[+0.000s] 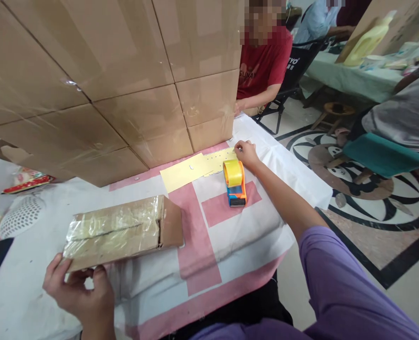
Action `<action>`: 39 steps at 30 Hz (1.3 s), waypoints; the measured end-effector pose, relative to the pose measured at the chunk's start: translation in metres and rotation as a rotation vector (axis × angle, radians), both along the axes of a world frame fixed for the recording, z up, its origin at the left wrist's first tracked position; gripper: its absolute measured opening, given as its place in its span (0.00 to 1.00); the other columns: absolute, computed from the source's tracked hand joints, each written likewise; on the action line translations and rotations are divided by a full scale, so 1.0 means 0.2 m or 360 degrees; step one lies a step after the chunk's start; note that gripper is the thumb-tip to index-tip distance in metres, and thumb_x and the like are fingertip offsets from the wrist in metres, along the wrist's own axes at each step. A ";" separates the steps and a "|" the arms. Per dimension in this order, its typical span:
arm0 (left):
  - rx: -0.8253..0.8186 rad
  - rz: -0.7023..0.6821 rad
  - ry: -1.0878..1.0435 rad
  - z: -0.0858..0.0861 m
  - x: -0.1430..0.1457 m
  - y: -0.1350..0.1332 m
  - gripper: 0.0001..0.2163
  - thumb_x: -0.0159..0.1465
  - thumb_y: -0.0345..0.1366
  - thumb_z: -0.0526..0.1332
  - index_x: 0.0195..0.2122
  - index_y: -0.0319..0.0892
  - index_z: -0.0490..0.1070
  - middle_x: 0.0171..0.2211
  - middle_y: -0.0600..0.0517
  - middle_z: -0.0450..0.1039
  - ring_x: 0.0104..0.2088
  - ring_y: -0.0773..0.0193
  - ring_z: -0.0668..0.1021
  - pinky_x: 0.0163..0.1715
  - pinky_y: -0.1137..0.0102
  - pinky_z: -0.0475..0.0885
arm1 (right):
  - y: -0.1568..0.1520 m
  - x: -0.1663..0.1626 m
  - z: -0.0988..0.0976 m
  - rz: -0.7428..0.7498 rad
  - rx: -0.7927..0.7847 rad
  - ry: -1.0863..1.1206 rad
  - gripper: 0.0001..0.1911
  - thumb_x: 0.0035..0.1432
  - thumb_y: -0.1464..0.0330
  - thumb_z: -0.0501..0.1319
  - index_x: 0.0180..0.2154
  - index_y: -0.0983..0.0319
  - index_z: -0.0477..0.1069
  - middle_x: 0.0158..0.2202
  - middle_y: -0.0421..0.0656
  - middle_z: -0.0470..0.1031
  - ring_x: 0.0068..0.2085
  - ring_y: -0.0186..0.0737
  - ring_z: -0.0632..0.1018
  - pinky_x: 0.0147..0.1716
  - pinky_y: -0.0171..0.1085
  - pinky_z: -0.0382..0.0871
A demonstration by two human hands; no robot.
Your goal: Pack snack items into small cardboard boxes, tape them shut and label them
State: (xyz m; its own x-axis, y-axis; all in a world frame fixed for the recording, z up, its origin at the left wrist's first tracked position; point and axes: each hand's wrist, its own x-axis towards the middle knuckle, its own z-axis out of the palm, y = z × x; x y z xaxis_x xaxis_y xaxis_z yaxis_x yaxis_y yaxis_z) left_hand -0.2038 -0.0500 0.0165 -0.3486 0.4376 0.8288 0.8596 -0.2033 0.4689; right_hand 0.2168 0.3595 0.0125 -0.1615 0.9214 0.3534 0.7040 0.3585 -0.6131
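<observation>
The tablecloth (198, 255) is pink and white. The left hand (80, 290), half curled, holds the box (113, 231) at its near-left corner; it looks light, stiff, slick where taped, best gripped by its ends. Rightward: yellow sheets (183, 172), dispenser (235, 182), then the right hand (247, 153), fingers bunched at the sheets' end, grip unclear. A chair (296, 73) partly reads "YO".

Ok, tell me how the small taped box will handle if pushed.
The taped box looks like fairly stiff cardboard, its edges mostly straight. Long and low, it probably slides rather than tips. Its glossy tape may be slippery.
</observation>
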 end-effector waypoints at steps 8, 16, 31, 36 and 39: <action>0.0014 0.0006 0.0012 -0.01 0.00 0.00 0.40 0.48 0.28 0.64 0.66 0.47 0.64 0.68 0.42 0.62 0.62 0.43 0.70 0.28 0.68 0.67 | 0.05 0.00 0.02 0.0002 -0.0031 0.0584 0.10 0.54 0.66 0.58 0.37 0.62 0.74 0.33 0.42 0.77 0.32 0.39 0.75 0.36 0.40 0.73; 0.0059 -0.0048 0.0036 0.00 0.01 0.02 0.40 0.47 0.26 0.61 0.66 0.45 0.64 0.67 0.43 0.62 0.65 0.45 0.67 0.48 0.57 0.73 | 0.01 0.01 0.08 -0.0030 0.0075 0.0644 0.09 0.58 0.69 0.58 0.36 0.61 0.77 0.35 0.43 0.80 0.37 0.42 0.80 0.43 0.42 0.74; 0.0035 0.0015 0.0025 -0.05 -0.04 0.01 0.38 0.45 0.30 0.59 0.62 0.39 0.63 0.65 0.39 0.62 0.61 0.45 0.69 0.35 0.64 0.70 | -0.09 0.00 0.08 -0.0102 -0.0325 0.0429 0.07 0.52 0.74 0.63 0.32 0.65 0.80 0.32 0.49 0.83 0.35 0.46 0.83 0.38 0.42 0.77; -0.0029 0.0123 -0.0174 -0.06 -0.02 0.00 0.32 0.44 0.34 0.61 0.54 0.41 0.64 0.63 0.39 0.61 0.60 0.43 0.68 0.42 0.57 0.74 | -0.34 0.02 0.37 -0.0221 0.0039 0.0591 0.06 0.59 0.69 0.62 0.35 0.63 0.78 0.36 0.47 0.82 0.39 0.44 0.81 0.43 0.42 0.76; -0.0016 0.0138 -0.0199 -0.04 0.02 0.01 0.28 0.47 0.35 0.62 0.52 0.41 0.63 0.63 0.39 0.61 0.62 0.43 0.66 0.50 0.50 0.73 | -0.76 -0.11 0.51 -0.0268 0.0406 0.0662 0.08 0.64 0.63 0.61 0.37 0.59 0.78 0.37 0.44 0.80 0.38 0.43 0.79 0.42 0.44 0.76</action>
